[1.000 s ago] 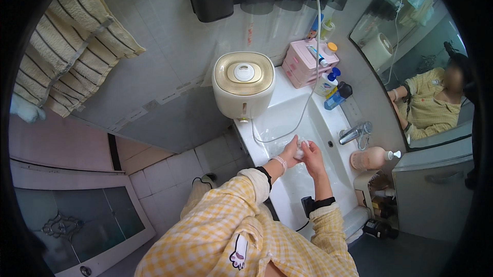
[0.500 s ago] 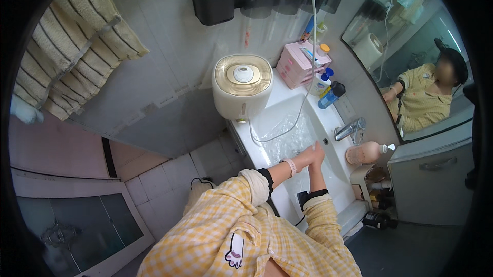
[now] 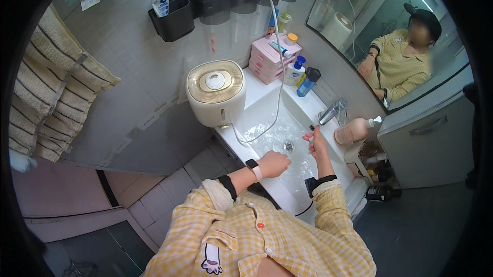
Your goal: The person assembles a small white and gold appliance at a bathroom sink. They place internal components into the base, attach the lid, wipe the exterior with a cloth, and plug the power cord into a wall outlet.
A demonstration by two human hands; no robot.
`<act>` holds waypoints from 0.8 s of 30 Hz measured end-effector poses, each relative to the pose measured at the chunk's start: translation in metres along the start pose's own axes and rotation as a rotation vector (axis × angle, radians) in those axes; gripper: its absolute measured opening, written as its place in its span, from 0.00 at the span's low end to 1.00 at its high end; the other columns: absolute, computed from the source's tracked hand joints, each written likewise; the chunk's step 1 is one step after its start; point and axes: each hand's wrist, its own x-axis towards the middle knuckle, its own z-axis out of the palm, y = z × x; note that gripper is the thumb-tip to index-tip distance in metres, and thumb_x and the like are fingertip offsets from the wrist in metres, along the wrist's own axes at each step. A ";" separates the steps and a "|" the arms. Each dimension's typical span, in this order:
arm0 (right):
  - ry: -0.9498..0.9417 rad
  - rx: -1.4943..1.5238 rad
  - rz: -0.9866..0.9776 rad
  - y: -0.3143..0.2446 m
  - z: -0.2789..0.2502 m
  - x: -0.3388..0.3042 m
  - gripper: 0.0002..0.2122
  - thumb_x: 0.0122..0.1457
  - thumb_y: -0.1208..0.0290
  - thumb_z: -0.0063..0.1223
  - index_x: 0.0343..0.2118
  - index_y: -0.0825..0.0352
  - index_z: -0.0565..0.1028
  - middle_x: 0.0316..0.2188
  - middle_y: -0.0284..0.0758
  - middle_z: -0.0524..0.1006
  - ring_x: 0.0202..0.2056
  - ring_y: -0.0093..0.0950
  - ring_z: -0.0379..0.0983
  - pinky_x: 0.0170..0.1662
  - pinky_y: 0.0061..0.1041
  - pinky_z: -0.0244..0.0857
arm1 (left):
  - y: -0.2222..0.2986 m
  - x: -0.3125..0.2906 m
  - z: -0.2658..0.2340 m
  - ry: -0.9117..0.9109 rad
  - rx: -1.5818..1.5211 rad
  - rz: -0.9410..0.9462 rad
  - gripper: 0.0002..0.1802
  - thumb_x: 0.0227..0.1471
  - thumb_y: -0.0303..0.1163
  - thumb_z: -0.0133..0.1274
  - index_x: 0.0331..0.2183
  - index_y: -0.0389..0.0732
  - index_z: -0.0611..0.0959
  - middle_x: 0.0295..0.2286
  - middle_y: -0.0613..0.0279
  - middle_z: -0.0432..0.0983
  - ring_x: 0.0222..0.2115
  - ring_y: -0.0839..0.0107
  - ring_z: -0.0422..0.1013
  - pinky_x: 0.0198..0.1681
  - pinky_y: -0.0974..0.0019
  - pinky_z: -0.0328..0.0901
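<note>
Over the left side of the white sink (image 3: 267, 110), my left hand (image 3: 275, 164) shows its back, its fingers curled in like a loose fist with nothing visible in it. A smartwatch (image 3: 253, 168) with a pale pink band circles that wrist. My right hand (image 3: 317, 146) is raised over the sink's right side, fingers bent but apart, below the chrome faucet (image 3: 334, 111). The hands do not touch each other. Shallow water ripples round the drain (image 3: 289, 146). A small black device (image 3: 310, 186) is strapped at my right wrist.
A white humidifier-like appliance (image 3: 214, 92) stands at the counter's left end; its white cable (image 3: 280, 92) hangs across the sink. Behind are a pink drawer box (image 3: 267, 58), a white pump bottle (image 3: 294, 71) and a blue bottle (image 3: 308, 81). A pink pump bottle (image 3: 352, 132) stands beside the faucet.
My hands, together over the sink before, have come apart: the left moved left and down, the right stayed near the faucet side with fingers spread. The head view has shifted.
</note>
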 end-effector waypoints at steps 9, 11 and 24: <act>0.253 -0.067 -0.110 0.006 -0.006 -0.006 0.24 0.61 0.46 0.44 0.16 0.60 0.64 0.09 0.26 0.61 0.08 0.19 0.52 0.10 0.20 0.45 | -0.037 -0.074 -0.004 0.054 -0.038 0.012 0.14 0.50 0.32 0.52 0.40 0.41 0.79 0.34 0.58 0.77 0.36 0.57 0.73 0.38 0.57 0.68; 0.318 -0.189 -0.226 0.003 -0.012 -0.007 0.24 0.61 0.47 0.44 0.17 0.63 0.65 0.10 0.29 0.64 0.10 0.23 0.57 0.14 0.24 0.50 | -0.047 -0.092 -0.006 0.141 -0.086 -0.031 0.13 0.50 0.31 0.52 0.40 0.41 0.80 0.35 0.58 0.77 0.36 0.57 0.73 0.38 0.57 0.68; 0.582 -0.944 -1.034 -0.087 -0.006 -0.098 0.19 0.53 0.75 0.55 0.46 0.72 0.63 0.37 0.53 0.70 0.38 0.52 0.70 0.41 0.42 0.64 | -0.101 -0.227 0.011 0.179 -0.174 -0.600 0.14 0.55 0.34 0.47 0.43 0.44 0.80 0.41 0.56 0.76 0.41 0.55 0.72 0.43 0.56 0.68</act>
